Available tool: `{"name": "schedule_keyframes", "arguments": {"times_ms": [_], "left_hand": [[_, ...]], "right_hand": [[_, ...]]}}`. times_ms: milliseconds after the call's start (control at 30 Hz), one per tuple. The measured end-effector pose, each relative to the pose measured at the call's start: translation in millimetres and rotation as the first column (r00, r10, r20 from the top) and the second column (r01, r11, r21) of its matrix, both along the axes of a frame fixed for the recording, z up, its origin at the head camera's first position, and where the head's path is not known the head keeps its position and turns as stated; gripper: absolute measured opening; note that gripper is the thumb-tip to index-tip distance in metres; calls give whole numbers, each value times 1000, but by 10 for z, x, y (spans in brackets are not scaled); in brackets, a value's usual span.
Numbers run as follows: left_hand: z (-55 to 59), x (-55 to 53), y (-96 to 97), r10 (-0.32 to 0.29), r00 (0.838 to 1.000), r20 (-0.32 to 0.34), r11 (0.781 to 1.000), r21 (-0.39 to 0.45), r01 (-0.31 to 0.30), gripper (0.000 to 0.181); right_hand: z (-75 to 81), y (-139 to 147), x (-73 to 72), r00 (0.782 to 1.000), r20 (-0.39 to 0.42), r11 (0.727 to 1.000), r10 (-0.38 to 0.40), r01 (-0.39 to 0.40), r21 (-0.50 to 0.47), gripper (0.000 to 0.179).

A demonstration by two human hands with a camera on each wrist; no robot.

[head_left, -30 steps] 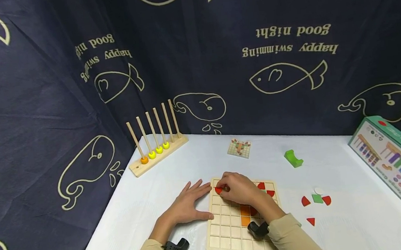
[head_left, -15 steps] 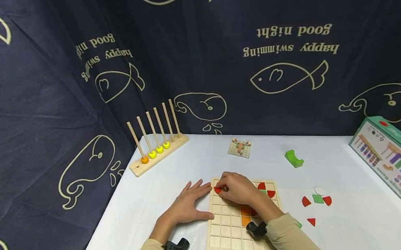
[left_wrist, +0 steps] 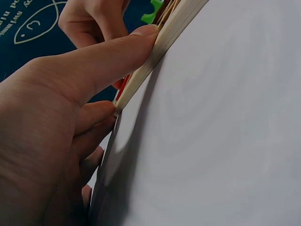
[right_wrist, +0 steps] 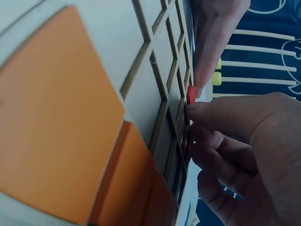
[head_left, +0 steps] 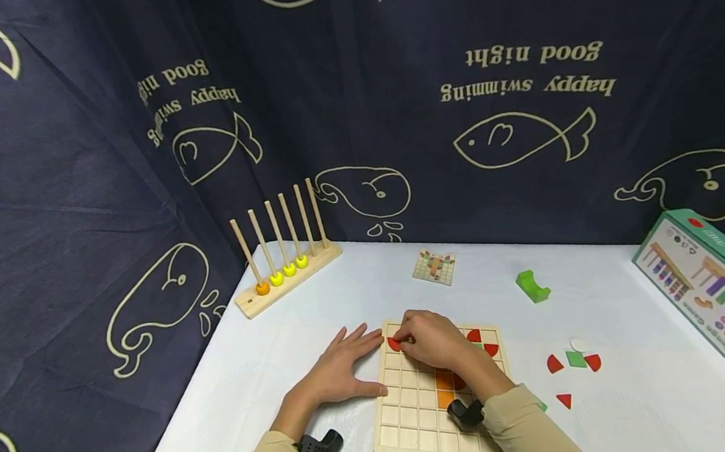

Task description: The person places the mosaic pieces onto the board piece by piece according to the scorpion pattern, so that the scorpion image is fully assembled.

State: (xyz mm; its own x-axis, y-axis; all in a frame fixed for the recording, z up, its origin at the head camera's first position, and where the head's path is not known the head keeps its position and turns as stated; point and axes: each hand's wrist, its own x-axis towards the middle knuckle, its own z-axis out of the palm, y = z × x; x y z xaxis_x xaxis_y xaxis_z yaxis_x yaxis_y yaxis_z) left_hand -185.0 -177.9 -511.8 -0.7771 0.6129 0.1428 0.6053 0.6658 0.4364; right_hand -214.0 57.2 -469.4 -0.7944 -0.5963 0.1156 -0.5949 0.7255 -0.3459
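Note:
A wooden grid board [head_left: 416, 419] lies on the white table with several flat coloured pieces in its squares. My right hand [head_left: 437, 340] reaches over its far left part. Thumb and fingers there pinch a red quarter-circle piece [head_left: 394, 343], which also shows as a red edge by the thumb in the right wrist view. My left hand [head_left: 338, 372] has its fingers spread, with thumb and fingertips against the board's left edge. Orange squares [head_left: 445, 399] sit in the middle of the board, partly behind my right forearm. Red quarter-circles [head_left: 491, 350] lie at its far right.
Loose red pieces [head_left: 555, 363], a green piece [head_left: 575, 359] and a white disc [head_left: 577, 345] lie right of the board. Farther back are a pattern card [head_left: 434, 268], a green curved block [head_left: 532, 287] and a peg rack [head_left: 289, 281]. A box [head_left: 717, 314] stands far right.
My right fingers have shifted very slightly at the red quarter-circle piece, and more of it shows now. My left hand stays at the board's edge.

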Motion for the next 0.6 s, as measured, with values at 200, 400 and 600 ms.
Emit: {"name": "schedule_keyframes", "arguments": {"times_ms": [200, 400, 600], "left_hand": [[-9, -1, 7, 3, 1000, 0, 1000, 1, -3, 92], [-12, -3, 11, 0, 1000, -16, 1000, -1, 0, 94], [2, 7, 7, 0, 1000, -7, 1000, -2, 0, 94]], "right_hand": [[34, 56, 3, 1000, 0, 1000, 3, -3, -8, 14], [51, 162, 10, 1000, 19, 997, -14, 15, -70, 15], [45, 281, 17, 999, 16, 995, -36, 37, -92, 18]]}}
